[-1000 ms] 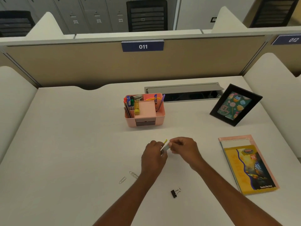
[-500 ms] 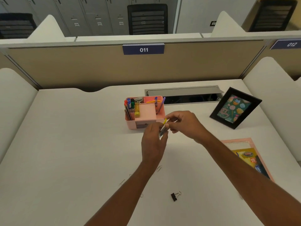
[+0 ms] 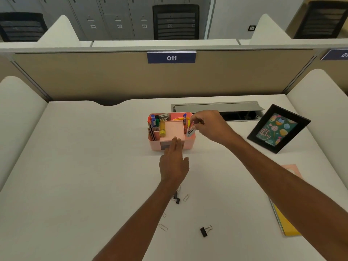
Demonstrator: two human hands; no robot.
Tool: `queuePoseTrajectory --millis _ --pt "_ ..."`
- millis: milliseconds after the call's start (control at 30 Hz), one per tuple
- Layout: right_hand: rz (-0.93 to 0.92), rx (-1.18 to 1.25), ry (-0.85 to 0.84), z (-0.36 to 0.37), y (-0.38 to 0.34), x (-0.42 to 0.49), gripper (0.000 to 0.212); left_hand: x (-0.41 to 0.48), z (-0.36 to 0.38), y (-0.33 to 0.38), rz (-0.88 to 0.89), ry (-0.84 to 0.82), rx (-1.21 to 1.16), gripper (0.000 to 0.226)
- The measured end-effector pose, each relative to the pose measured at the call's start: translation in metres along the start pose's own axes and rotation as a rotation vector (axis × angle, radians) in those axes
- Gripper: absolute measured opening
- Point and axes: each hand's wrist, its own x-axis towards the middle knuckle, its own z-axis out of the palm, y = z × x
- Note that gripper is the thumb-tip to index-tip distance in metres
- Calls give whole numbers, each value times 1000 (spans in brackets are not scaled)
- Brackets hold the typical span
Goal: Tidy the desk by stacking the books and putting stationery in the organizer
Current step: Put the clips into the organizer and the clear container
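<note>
Head view, pink organizer (image 3: 156, 146) holding pens (image 3: 154, 120), right hand (image 3: 211, 125) pinching grey item (image 3: 191, 131) at its right compartment — left hand (image 3: 174, 164) straight-fingered.

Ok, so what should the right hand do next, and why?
Probably lower the small grey item into the right-hand compartment of the pink organizer and let go: the right hand pinches it just over that slot, which holds pens, and the left hand is open by its front.

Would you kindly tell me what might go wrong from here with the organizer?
The small grey item pinched in the right hand hangs at the right edge of the organizer; it may slip outside. The left forearm lies over a binder clip and paper clips and may sweep them away.
</note>
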Motion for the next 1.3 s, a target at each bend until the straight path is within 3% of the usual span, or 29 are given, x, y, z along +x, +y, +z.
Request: queuePoseTrajectory --millis 200,400,500,667,1167,1233,1300 --pt "-17 -178 -55 29 12 25 17 1 5 -3 7 -35 49 71" --pt "-5 -301 -154 53 18 35 21 2 8 -10 -3 -59 41 80" --pt "-10 -329 -176 58 19 36 20 2 11 -12 -13 -68 36 87" --pt "-28 -321 -218 62 24 37 25 2 12 -13 -5 -69 51 73" --pt "-66 -345 -253 58 27 39 25 2 9 -13 12 -54 63 90" --pt "-69 -349 -239 57 27 39 23 2 8 -14 12 -57 37 85" --pt "-65 -347 -230 56 27 38 22 3 6 -15 20 -67 25 65"
